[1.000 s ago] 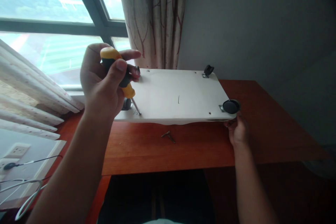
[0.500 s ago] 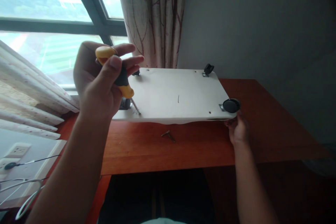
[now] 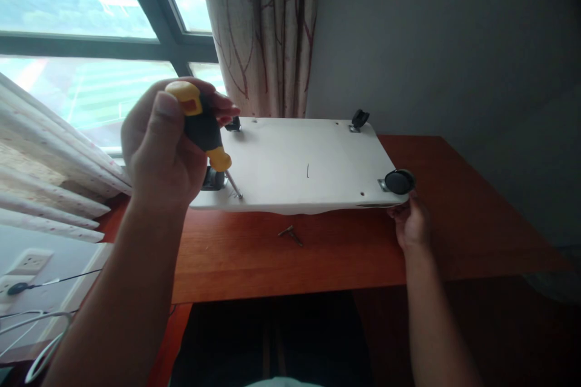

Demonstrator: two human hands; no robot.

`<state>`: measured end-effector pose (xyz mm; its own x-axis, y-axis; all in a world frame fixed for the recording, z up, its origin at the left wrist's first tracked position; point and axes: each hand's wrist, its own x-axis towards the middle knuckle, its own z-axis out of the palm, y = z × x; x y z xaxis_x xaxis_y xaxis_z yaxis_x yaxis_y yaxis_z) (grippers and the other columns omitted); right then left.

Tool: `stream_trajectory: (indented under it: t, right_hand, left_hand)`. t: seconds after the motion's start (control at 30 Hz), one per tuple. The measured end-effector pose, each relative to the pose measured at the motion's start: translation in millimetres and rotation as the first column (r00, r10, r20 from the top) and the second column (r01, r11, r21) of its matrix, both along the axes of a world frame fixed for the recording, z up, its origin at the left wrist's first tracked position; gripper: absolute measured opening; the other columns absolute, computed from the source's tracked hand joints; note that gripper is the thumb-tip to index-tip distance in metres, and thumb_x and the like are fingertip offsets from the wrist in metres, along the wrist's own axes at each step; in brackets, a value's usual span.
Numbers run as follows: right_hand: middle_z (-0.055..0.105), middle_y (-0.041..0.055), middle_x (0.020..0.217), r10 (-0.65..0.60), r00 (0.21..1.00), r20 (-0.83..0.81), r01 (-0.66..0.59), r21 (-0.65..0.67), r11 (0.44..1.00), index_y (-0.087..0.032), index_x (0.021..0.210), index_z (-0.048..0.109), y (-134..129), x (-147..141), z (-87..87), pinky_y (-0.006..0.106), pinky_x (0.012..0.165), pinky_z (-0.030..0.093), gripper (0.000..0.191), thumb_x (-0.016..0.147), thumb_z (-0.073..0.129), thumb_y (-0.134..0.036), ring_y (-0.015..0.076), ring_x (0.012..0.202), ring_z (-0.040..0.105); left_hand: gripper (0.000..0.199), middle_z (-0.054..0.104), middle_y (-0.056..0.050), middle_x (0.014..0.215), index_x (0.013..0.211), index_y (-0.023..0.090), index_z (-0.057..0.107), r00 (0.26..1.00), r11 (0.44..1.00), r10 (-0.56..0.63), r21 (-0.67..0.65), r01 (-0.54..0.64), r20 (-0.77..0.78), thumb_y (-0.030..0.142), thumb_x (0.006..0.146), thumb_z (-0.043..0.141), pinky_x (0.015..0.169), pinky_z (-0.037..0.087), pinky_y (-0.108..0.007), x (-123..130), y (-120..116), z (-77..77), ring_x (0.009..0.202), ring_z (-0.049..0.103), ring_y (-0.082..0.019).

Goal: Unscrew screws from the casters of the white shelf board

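My left hand (image 3: 158, 145) is closed round the yellow and black handle of a screwdriver (image 3: 203, 127). Its metal shaft slants down to a spot near the front left corner of a white board (image 3: 281, 160), where the tip meets the surface. The board lies flat with a caster wheel at each corner; the front left caster (image 3: 213, 179) sits beside the shaft, partly behind my hand. My right hand (image 3: 411, 224) grips the board's front right corner, just below the caster (image 3: 399, 182) there. Small holes show in the board.
Two loose screws (image 3: 290, 234) lie on the reddish wooden table (image 3: 254, 266) in front of the board. A curtain (image 3: 267, 30) and window (image 3: 82, 91) stand behind and left. Cables (image 3: 49, 326) and a wall socket (image 3: 31, 263) are at lower left.
My left hand has turned on the handle: the thumb moved up and left, and the fingers curled in closer. The screwdriver tip and my right hand stay in place.
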<state>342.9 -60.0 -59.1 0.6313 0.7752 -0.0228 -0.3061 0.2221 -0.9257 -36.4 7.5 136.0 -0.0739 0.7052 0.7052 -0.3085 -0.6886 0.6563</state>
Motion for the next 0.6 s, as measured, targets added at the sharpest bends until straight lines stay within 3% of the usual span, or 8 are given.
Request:
stream_trajectory:
  t: [0.1, 0.17, 0.23, 0.33, 0.47, 0.6]
  right_hand:
    - [0.056, -0.0052, 0.057, -0.007, 1.0, 0.006, 0.007, 0.001, 1.0, -0.019, 0.075, 0.059, 0.2, 0.2, -1.0, 0.023, 0.044, 0.036, 0.042, 0.068, 0.079, -0.056, 0.0083, 0.047, 0.049]
    - [0.056, -0.0055, 0.057, -0.005, 1.0, 0.009, 0.005, 0.004, 1.0, -0.019, 0.075, 0.059, 0.4, 0.5, -2.0, 0.023, 0.043, 0.035, 0.042, 0.07, 0.078, -0.056, 0.0082, 0.046, 0.048]
    - [0.055, -0.0054, 0.057, 0.0, 1.0, 0.012, 0.0, 0.008, 1.0, -0.019, 0.075, 0.059, 0.5, 1.0, -2.6, 0.023, 0.044, 0.035, 0.042, 0.071, 0.078, -0.056, 0.0082, 0.047, 0.048]
    - [0.055, -0.0052, 0.057, 0.006, 1.0, 0.012, -0.006, 0.011, 1.0, -0.019, 0.076, 0.059, 0.4, 1.6, -2.7, 0.023, 0.044, 0.035, 0.041, 0.071, 0.078, -0.055, 0.0082, 0.047, 0.049]
    - [0.055, -0.0055, 0.057, -0.001, 1.0, 0.004, 0.001, 0.011, 1.0, -0.019, 0.075, 0.059, 0.3, 1.2, -1.2, 0.022, 0.044, 0.036, 0.042, 0.069, 0.079, -0.055, 0.0075, 0.047, 0.048]
    - [0.056, -0.0054, 0.057, -0.005, 1.0, -0.003, 0.005, 0.009, 1.0, -0.018, 0.074, 0.06, 0.3, -0.1, 0.3, 0.022, 0.044, 0.036, 0.043, 0.068, 0.08, -0.056, 0.0076, 0.047, 0.049]
  left_hand:
    - [0.02, 0.073, -0.006, 0.093, 0.091, 0.019, 0.059, 1.0, 1.0, 0.022, 0.001, -0.022, 0.019, 0.027, 0.083, 0.075, 0.069, 0.06, -0.032, 5.0, -2.1, -0.2, 0.084, 0.074, -0.023]
    - [0.024, 0.072, -0.006, 0.091, 0.09, 0.019, 0.054, 0.998, 0.999, 0.036, -0.008, -0.036, 0.05, 0.023, 0.081, 0.076, 0.058, 0.056, -0.029, 6.4, -0.8, -0.3, 0.07, 0.072, -0.02]
    - [0.026, 0.069, -0.004, 0.081, 0.091, 0.019, 0.053, 0.997, 0.999, 0.041, -0.009, -0.04, 0.069, 0.022, 0.081, 0.077, 0.047, 0.048, -0.022, 5.4, 1.6, -0.2, 0.055, 0.063, -0.013]
    - [0.019, 0.063, -0.002, 0.07, 0.094, 0.018, 0.059, 0.997, 0.999, -0.001, -0.035, 0.003, 0.075, 0.031, 0.088, 0.071, 0.042, 0.04, -0.02, 0.5, 4.3, 1.1, 0.05, 0.053, -0.01]
    - [0.039, 0.061, -0.005, 0.07, 0.106, 0.011, 0.068, 0.994, 0.986, -0.085, -0.136, 0.095, 0.072, 0.042, 0.101, 0.045, 0.045, 0.047, -0.023, -4.8, 3.9, 3.6, 0.054, 0.056, -0.013]
    - [0.026, 0.065, -0.006, 0.082, 0.093, 0.014, 0.069, 1.0, 1.0, -0.023, -0.02, 0.023, 0.004, 0.039, 0.093, 0.061, 0.061, 0.058, -0.026, -1.0, -0.4, 2.5, 0.072, 0.067, -0.017]
